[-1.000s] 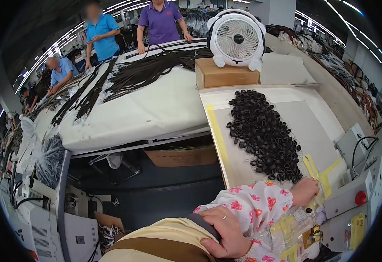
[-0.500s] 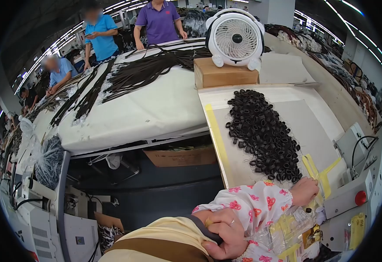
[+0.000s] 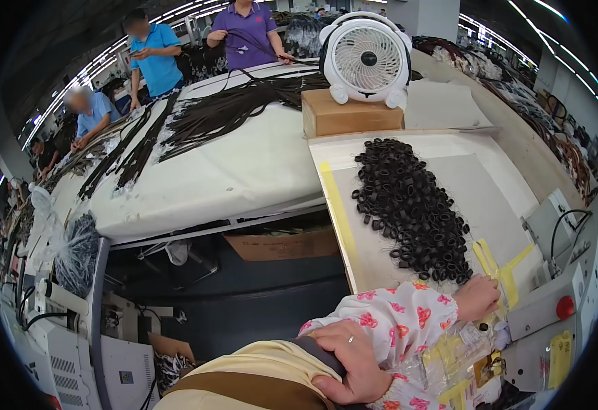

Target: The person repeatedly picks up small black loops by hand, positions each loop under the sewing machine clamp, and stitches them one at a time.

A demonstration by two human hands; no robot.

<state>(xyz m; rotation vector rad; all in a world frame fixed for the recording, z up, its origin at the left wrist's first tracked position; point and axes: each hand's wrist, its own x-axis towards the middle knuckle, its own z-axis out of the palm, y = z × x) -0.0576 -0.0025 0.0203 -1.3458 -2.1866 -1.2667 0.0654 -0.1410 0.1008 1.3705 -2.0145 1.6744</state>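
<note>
My left hand (image 3: 476, 298) lies at the near right edge of the board, beside a pile of small black loops (image 3: 412, 208) and against the yellow tape (image 3: 511, 277). Its fingers curl downward, and what is under them is hidden. My right hand (image 3: 351, 362) reaches across to my left arm. Its fingers and thumb clasp the dark grey edge of my yellow sleeve (image 3: 264, 362), just above the floral oversleeve (image 3: 401, 314). A ring shows on one finger.
A white fan (image 3: 369, 58) stands on a cardboard box (image 3: 347, 115) behind the board. Dark straps (image 3: 237, 113) cover part of the long table, where several people stand or sit. Grey machines (image 3: 562, 294) border the right. Plastic bags (image 3: 456, 352) lie near my arms.
My right hand's curled fingers have straightened and spread further over my left arm. A person in purple has lifted dark straps off the table. My left hand has hardly moved.
</note>
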